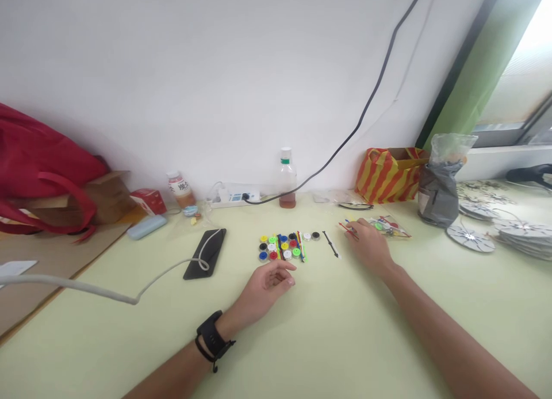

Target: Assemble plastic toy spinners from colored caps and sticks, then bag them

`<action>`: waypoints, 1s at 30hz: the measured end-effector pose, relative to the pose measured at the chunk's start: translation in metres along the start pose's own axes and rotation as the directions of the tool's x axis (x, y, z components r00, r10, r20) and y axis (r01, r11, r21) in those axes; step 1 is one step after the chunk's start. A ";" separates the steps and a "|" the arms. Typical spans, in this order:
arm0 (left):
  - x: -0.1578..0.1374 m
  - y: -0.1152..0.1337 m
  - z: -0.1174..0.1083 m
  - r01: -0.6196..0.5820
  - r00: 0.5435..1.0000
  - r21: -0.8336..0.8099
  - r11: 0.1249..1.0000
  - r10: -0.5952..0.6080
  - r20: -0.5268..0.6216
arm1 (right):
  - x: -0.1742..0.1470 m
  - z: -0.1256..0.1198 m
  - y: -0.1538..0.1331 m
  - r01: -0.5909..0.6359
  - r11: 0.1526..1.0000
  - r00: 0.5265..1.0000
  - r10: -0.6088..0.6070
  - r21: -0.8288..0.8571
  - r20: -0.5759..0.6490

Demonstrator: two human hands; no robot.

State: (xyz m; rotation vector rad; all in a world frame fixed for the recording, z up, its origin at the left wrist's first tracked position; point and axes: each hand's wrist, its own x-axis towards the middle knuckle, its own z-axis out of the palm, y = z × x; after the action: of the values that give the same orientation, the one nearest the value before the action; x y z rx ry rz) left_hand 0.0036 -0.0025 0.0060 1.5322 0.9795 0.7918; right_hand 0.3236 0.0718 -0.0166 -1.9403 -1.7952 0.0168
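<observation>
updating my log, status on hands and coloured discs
Left hand empty, near coloured discs. Right hand at red arrow, grip unclear. Black arrow between discs and right hand.

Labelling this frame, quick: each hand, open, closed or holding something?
Left hand: open, loosely curled, nothing visible in it.
Right hand: at a red stick; grip cannot be told.

"炭" on left bottle (180, 188) (rest unclear)
</observation>
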 end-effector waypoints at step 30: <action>0.001 -0.003 0.000 -0.022 1.000 0.023 0.999 0.022 0.006 | -0.021 0.021 -0.053 0.317 0.814 0.941 -0.333 0.487 -0.057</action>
State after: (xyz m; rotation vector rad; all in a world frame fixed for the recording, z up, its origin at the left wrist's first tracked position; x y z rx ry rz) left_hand 0.0035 -0.0010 0.0027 1.5668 0.9720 0.7933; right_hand 0.2644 0.0598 -0.0230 -1.2680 -1.8937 0.3563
